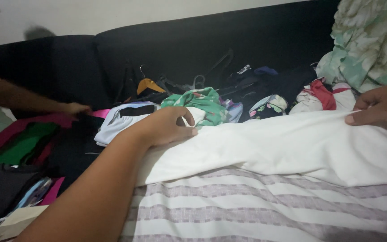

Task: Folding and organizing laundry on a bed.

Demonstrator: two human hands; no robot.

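Note:
A plain white cloth (pixel 292 143) lies spread across a grey and white striped sheet (pixel 265 210). My left hand (pixel 166 125) grips the cloth's upper left edge, fingers curled over it. At the right edge of the view my right hand (pixel 379 110) pinches the cloth's upper right edge between thumb and fingers. The cloth is stretched between both hands.
A black sofa (pixel 180 45) holds a heap of clothes: a green patterned garment (pixel 204 101), a red and white piece (pixel 321 94), dark items and hangers (pixel 146 83). A floral cloth (pixel 372 40) hangs at the right. Another person's hand (pixel 75 107) reaches in from the left over pink and green fabric (pixel 19 141).

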